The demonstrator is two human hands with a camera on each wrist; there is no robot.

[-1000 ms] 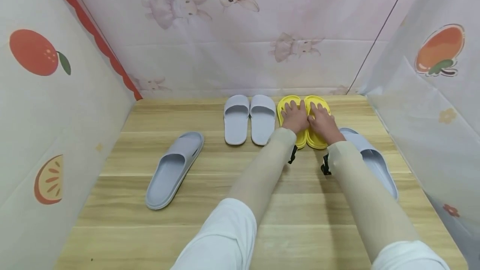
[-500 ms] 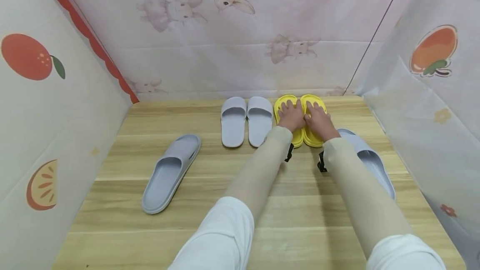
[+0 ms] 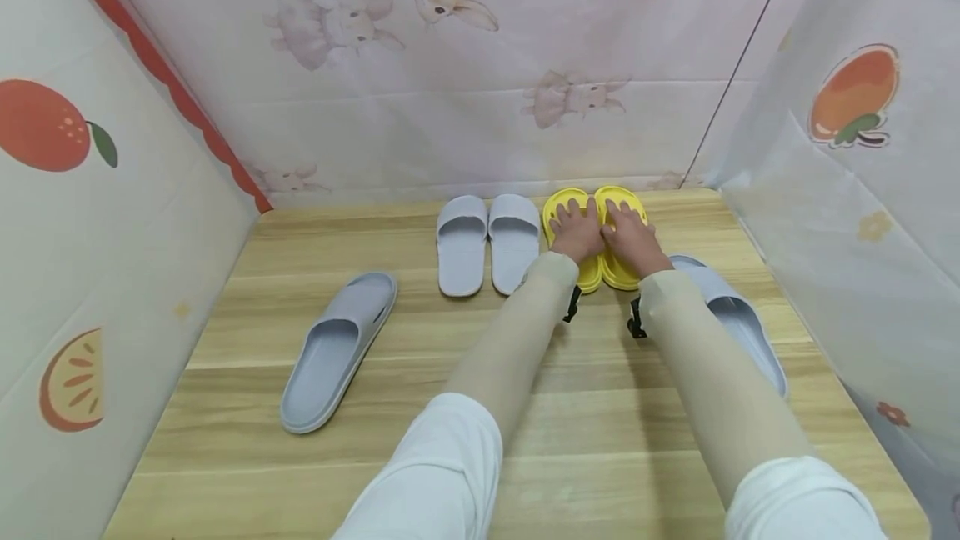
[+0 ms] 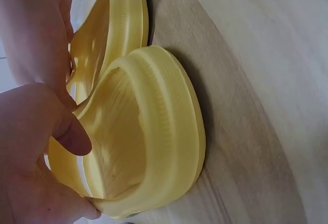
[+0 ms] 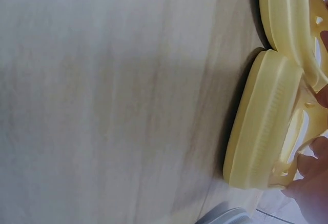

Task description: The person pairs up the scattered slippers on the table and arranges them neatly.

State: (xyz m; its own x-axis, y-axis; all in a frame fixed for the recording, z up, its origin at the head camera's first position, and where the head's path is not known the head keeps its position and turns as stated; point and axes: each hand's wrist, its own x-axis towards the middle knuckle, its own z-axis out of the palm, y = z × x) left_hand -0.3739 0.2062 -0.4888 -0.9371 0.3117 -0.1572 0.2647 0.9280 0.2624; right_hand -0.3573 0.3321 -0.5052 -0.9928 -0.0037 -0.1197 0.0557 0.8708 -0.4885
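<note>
Found with left hand (image 3: 577, 233) and right hand (image 3: 633, 240) spread over yellow slippers (image 4: 166, 121). Judged light, flexible, hardly fragile; best taken from both sides.

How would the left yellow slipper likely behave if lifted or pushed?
The left yellow slipper is probably light for its size, as it looks like moulded foam. It may flex rather than crack, with no brittle parts showing. Rolling or tipping seems unlikely: its broad sole rests flat on the wood-grain surface.
</note>
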